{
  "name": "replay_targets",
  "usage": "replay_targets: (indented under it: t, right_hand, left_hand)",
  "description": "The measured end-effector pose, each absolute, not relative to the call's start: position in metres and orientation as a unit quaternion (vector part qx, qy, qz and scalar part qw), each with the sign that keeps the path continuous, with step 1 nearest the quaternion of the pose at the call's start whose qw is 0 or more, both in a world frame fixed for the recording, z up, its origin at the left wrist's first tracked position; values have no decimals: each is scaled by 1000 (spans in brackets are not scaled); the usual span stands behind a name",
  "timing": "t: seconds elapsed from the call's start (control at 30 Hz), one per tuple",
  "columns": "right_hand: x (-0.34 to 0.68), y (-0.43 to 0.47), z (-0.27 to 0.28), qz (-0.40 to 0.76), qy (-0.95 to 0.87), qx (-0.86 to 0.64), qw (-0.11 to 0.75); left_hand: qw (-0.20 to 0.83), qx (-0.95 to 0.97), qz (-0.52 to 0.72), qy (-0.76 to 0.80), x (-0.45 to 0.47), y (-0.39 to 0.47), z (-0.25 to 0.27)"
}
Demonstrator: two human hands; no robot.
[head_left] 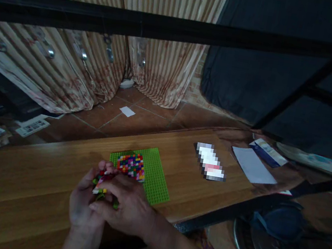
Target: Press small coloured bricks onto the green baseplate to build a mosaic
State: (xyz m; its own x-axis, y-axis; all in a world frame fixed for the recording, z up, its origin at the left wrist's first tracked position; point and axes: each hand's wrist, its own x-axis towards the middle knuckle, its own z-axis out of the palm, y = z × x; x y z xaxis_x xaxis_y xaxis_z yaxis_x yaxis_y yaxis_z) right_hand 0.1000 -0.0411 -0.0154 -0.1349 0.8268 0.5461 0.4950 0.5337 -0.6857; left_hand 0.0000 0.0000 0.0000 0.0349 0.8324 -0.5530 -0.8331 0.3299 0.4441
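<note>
Low in my head-camera view, left of centre, two hands form the grip over the worktop [33,172], close to its near edge. The left hand [83,202] is cupped, curled round a heap of small bricks [105,191] in red, pink, white, yellow and green. The right hand [131,204] lies across that heap with its fingers bent; I cannot tell whether its fingertips are clamped on a brick or only touching. Spilling is the main risk I see: the heap looks loose, so a tilted palm or a rough stir could scatter bricks, perhaps over the edge. Just beyond the fingers, a multicoloured brick patch [133,166] covers part of a green baseplate [158,180]. The right hand hides the patch's near side, and contact is unclear to me; a brushing knuckle could shift the plate. Well apart to the right lies a phone [210,161], then a white sheet [253,165].
</note>
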Motion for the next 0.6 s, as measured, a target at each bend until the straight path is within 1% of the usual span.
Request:
replay_targets:
  t: [0.1, 0.37, 0.5, 0.6]
  right_hand:
    - [100, -41, -16, 175, -742, -454, 462]
    - [108, -40, -13, 188, -753, -421, 470]
    - [112, -41, -11, 215, -754, -404, 471]
    - [112, -41, -10, 245, -735, -402, 487]
  left_hand:
    - [716, 6, 581, 386, 4, -1, -1]
    - [732, 6, 575, 365, 13, -2, -1]
    - [740, 21, 581, 337, 14, -3, -3]
    - [748, 24, 583, 318, 15, -4, -3]
